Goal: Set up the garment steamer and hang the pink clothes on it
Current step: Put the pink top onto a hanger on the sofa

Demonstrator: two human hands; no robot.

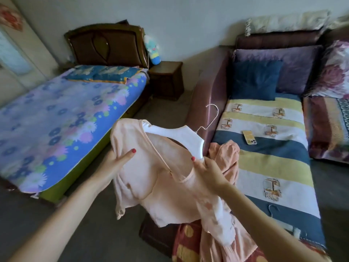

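Pink top [160,178] hangs in mid-air between bed [56,114] and sofa [264,148], half threaded onto a white hanger [181,137]. Left hand [115,161] grips its shoulder fabric; right hand [207,171] pinches the hanger's end and neckline.

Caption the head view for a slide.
Both hands, left and right, fit a pink top onto a white hanger.

A floral-sheeted bed [62,114] with carved wooden headboard [105,44] stands left; a mauve sofa [207,87] right, dark nightstand [167,80] between.
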